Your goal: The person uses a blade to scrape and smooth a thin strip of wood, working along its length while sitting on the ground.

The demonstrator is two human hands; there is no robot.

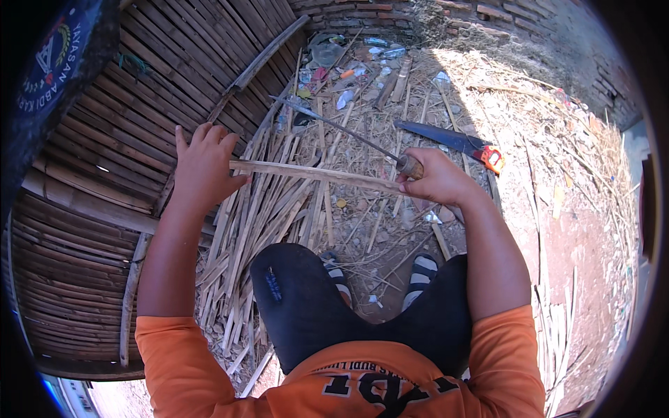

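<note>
A long, narrow bamboo strip (317, 173) stretches level between my two hands above my knees. My left hand (202, 164) is at its left end, fingers spread and raised, with the thumb just below the strip. My right hand (439, 177) is closed round the wooden handle (410, 166) of a long-bladed knife. The knife's thin, dark blade (341, 128) points away and to the left, beyond the strip. The strip's right end meets my right thumb; whether that hand also grips it is hard to see.
A handsaw (446, 137) with an orange handle lies beyond my right hand. Split bamboo strips (240, 237) are heaped at my left knee, beside a slatted bamboo wall (90, 167). Litter and plastic bottles (391, 52) lie near the brick wall (502, 17). My sandalled feet (420, 275) are below.
</note>
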